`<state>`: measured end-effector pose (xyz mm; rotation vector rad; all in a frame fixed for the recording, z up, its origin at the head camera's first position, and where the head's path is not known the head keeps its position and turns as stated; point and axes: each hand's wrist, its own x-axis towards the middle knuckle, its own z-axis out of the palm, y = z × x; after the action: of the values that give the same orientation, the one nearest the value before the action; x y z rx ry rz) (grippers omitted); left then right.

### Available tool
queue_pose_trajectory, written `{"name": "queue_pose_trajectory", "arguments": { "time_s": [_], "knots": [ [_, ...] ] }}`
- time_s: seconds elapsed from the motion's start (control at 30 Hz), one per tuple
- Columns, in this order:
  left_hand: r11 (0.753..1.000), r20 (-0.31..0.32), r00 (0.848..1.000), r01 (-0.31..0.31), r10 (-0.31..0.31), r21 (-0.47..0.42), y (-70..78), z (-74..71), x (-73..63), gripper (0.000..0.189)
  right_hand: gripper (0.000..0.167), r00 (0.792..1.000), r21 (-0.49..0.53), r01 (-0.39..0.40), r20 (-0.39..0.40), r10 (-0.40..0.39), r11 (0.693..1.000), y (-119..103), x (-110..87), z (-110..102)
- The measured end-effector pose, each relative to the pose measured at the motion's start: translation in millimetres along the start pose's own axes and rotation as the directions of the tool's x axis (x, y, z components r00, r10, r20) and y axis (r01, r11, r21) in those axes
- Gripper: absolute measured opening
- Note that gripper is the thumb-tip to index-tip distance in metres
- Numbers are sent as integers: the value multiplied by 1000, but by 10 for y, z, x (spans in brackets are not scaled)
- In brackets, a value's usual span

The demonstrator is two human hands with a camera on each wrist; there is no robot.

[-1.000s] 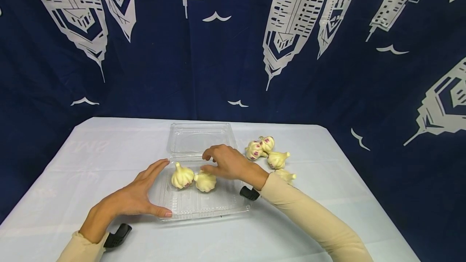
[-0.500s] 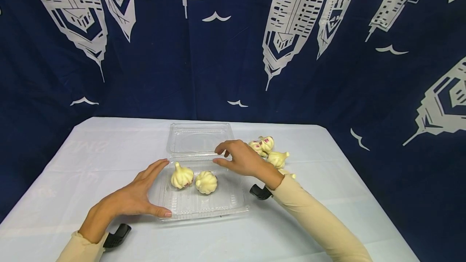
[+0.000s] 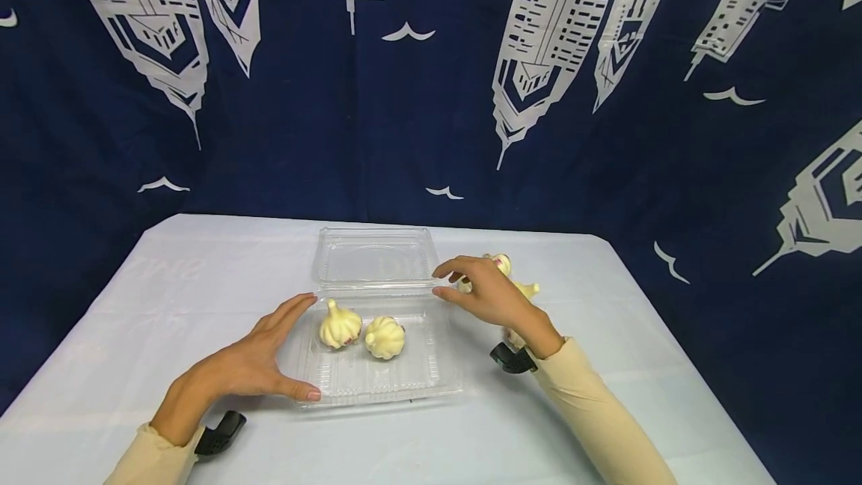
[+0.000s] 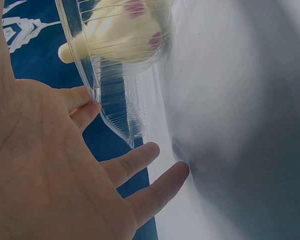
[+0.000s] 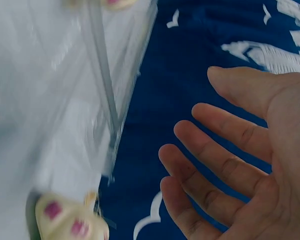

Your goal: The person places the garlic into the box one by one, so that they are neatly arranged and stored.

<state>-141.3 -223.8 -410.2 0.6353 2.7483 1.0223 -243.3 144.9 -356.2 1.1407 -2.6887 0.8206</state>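
A clear plastic clamshell container (image 3: 424, 373) lies opened on the table, its lid (image 3: 377, 234) folded back behind it. Two garlic bulbs sit in its base: one on the left (image 3: 340, 326) with its stem up, another (image 3: 384, 338) beside it. My left hand (image 3: 245, 361) rests at the container's left side, fingers spread, fingertips right at the rim in the left wrist view. My right hand (image 3: 494, 294) hovers past the container's right back corner with loosely bent fingers and nothing in them. It partly hides a group of garlic bulbs (image 3: 500, 263) behind it.
A white cloth covers the table (image 3: 202, 268). Behind it hangs a dark blue curtain (image 3: 417, 111) with white building prints. In the right wrist view, a garlic bulb (image 5: 70, 220) with purple patches lies below the fingers. Black cameras (image 3: 222, 432) are strapped at both wrists.
My right hand has drawn away from the second garlic bulb in the container and moved right, toward the loose bulbs. That bulb now stays in the base. My left hand has kept its place.
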Motion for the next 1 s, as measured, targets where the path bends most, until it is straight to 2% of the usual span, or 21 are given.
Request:
{"name": "queue_pose_trajectory", "arguments": {
  "time_s": [0.2, 0.43, 0.6, 0.83, 1.0],
  "knots": [
    [1000, 3, 1000, 4, -4, -7, -4, 7, 2, 134, 25, 998, 45, -37, -40, 38, 998, 202, -147, -191],
    [1000, 13, 1000, 10, -10, -6, -10, 5, -9, 134, 25, 995, 20, -48, -84, 50, 999, 404, -323, -348],
    [1000, 8, 1000, 25, -25, -9, -2, -19, -22, 134, 28, 990, 11, -98, -99, 99, 995, 542, -439, -435],
    [1000, 12, 1000, 18, -17, -11, -1, -15, -3, 133, 29, 983, 18, -173, -60, 174, 985, 783, -599, -479],
    [1000, 5, 1000, 20, -20, -3, -1, -17, -5, 134, 35, 970, 60, -241, 6, 241, 969, 933, -652, -488]
  ]
}}
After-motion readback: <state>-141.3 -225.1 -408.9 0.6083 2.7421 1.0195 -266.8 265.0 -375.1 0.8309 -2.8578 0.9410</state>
